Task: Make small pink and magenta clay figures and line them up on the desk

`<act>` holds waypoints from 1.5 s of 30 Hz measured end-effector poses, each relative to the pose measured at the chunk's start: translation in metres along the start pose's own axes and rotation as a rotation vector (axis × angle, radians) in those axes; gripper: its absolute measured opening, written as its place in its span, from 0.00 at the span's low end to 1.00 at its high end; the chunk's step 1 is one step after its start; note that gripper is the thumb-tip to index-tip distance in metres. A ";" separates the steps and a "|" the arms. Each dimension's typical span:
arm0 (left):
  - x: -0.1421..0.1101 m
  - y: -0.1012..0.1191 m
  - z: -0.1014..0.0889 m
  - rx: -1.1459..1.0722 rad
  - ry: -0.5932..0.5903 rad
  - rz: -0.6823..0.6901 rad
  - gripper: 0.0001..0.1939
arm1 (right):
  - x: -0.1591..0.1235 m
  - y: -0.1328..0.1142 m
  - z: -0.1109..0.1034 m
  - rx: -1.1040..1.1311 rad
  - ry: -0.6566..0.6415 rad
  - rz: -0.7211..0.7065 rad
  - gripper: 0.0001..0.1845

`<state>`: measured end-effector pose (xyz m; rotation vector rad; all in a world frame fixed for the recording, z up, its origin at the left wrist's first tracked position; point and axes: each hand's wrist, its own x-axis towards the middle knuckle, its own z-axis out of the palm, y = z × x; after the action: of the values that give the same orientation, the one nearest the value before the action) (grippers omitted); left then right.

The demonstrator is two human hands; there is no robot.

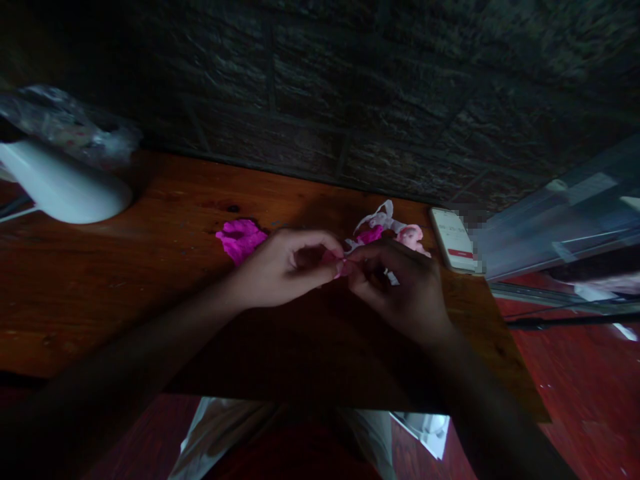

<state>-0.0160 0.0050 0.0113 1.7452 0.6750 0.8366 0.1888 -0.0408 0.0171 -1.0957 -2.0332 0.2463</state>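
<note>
Above the wooden table, my left hand [287, 267] and my right hand [405, 280] meet, thumbs and fingertips pinched on a small pink crumpled piece [343, 265]. It looks thin and soft, like paper or cloth; I cannot tell which. Just past my left wrist lies a bright magenta crumpled piece [241, 239]. Behind my right hand are a whitish strip [383, 215], a second magenta scrap [369, 235] and a pale pink ruffled piece [411, 236], partly covered by my fingers.
The wooden table [125, 280] ends at a dark stone wall [300, 93]. A phone [453, 240] lies at the back right beside a glass panel [565, 207]. At the left stand a white rounded object [75, 187] and clear plastic wrapping [105, 137]. Reddish floor [580, 373] shows at the right.
</note>
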 end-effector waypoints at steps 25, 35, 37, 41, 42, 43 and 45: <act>0.008 -0.034 -0.028 0.831 0.185 0.246 0.09 | 0.009 0.002 -0.008 1.131 0.201 0.592 0.06; 0.007 -0.044 -0.027 1.038 0.146 0.051 0.13 | 0.009 0.008 -0.014 1.186 0.108 0.638 0.12; 0.005 -0.042 -0.024 1.047 0.180 0.090 0.15 | 0.009 0.010 -0.015 1.166 0.132 0.627 0.11; 0.004 -0.029 -0.010 0.834 0.107 0.253 0.25 | 0.009 0.013 -0.015 1.149 0.146 0.619 0.13; 0.004 -0.027 -0.005 0.746 0.072 0.262 0.26 | 0.009 0.013 -0.015 1.157 0.141 0.624 0.13; 0.004 -0.025 -0.001 0.675 0.041 0.243 0.26 | 0.009 0.013 -0.015 1.166 0.137 0.629 0.13; 0.004 -0.026 0.007 0.583 -0.051 0.191 0.25 | 0.009 0.013 -0.015 1.172 0.135 0.641 0.13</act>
<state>-0.0093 0.0120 -0.0138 2.3768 0.7776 0.7646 0.2044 -0.0288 0.0256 -0.8632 -0.9927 1.4177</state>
